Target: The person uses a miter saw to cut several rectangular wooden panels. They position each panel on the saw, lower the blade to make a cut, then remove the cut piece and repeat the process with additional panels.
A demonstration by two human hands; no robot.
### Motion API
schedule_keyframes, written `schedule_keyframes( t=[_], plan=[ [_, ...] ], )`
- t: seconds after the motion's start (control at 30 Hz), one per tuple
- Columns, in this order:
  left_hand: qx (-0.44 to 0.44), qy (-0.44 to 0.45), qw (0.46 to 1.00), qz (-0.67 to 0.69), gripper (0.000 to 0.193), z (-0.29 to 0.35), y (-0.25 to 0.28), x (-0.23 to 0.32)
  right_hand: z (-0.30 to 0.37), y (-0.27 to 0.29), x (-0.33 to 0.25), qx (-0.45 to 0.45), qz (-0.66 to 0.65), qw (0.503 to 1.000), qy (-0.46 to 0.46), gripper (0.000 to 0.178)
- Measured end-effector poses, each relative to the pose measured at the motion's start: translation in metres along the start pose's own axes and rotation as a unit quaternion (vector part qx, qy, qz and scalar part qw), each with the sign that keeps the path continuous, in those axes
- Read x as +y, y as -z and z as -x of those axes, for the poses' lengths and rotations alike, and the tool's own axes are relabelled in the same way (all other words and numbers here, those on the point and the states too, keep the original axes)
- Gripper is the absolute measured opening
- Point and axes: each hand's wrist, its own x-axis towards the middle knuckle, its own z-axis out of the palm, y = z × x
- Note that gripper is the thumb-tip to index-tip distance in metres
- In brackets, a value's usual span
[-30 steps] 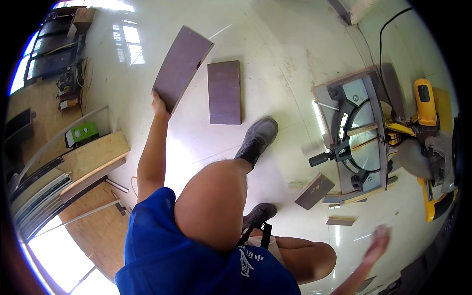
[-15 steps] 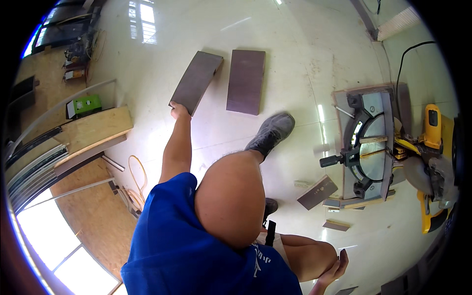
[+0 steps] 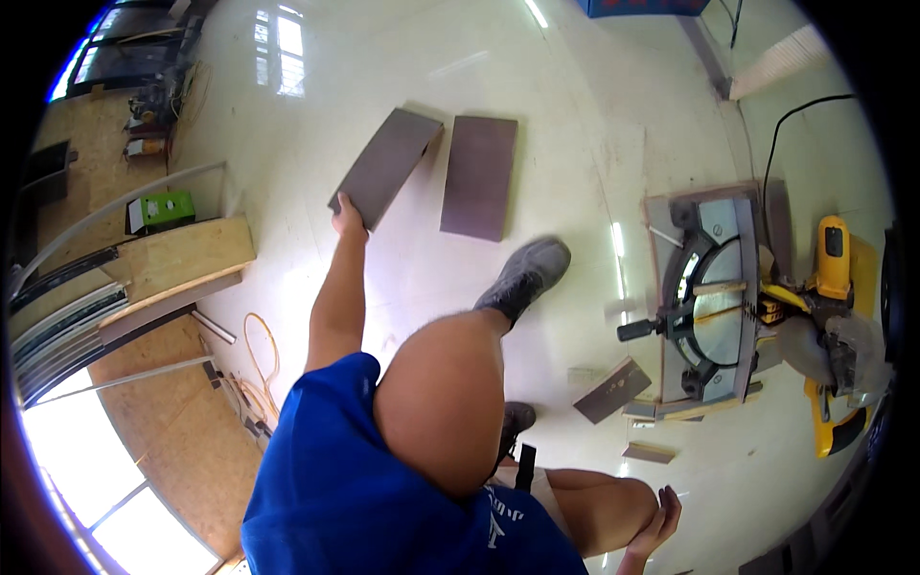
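Note:
My left hand [image 3: 349,217] is stretched out ahead and grips the near end of a dark brown board [image 3: 388,165]. The board's far end looks slightly raised, with a shadow under its right edge. Just to its right, a second brown board [image 3: 480,177] lies flat on the floor. At the lower right, my right hand [image 3: 659,525] hangs against my bent knee. Its fingers are apart, loosely curled, and nothing shows in them.
A miter saw [image 3: 711,297] with a yellow body stands at the right, its black handle pointing inward. Board offcuts [image 3: 611,390] lie near it. At the left are a wooden workbench [image 3: 192,264], a green box [image 3: 165,208] and an orange hose [image 3: 259,356].
The held board has swung slightly to the right at its far end, toward the second board. The view has shifted a little, and a blue box edge now shows at the top.

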Motion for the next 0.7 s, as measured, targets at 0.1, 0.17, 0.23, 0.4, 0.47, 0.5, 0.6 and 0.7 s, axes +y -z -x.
schedule_keyframes(
  t=[0.1,0.17,0.23,0.4,0.47,0.5,0.6,0.7],
  plan=[
    [-0.124,0.001,0.992,-0.037,0.077,-0.003,0.010,0.019,-0.007,-0.005,-0.016,-0.020,-0.015,1.000,0.007,0.040],
    [-0.226,0.016,0.973,-0.043,0.075,0.011,0.005,0.041,-0.011,-0.006,-0.020,-0.052,-0.022,0.998,-0.010,0.039],
    [-0.318,0.009,0.945,-0.079,0.071,0.028,-0.007,0.060,-0.021,-0.006,-0.022,-0.102,-0.042,0.993,-0.041,0.037],
    [-0.477,0.032,0.864,-0.156,0.066,0.131,-0.070,0.079,-0.085,-0.057,-0.063,-0.271,0.040,0.960,-0.060,0.049],
    [-0.515,0.013,0.828,-0.222,0.069,0.189,-0.095,0.072,-0.108,-0.111,-0.093,-0.283,-0.148,0.945,-0.075,0.069],
    [-0.498,-0.007,0.835,-0.235,0.070,0.215,-0.102,0.061,-0.123,-0.136,-0.091,-0.292,-0.206,0.931,-0.071,0.077],
    [-0.542,-0.021,0.801,-0.252,0.070,0.265,-0.106,0.039,-0.159,-0.190,-0.091,-0.335,-0.372,0.858,-0.112,0.084],
    [-0.641,0.025,0.733,-0.225,0.051,0.279,-0.097,0.013,-0.173,-0.199,-0.079,-0.375,-0.376,0.833,-0.157,0.057]
  ],
)
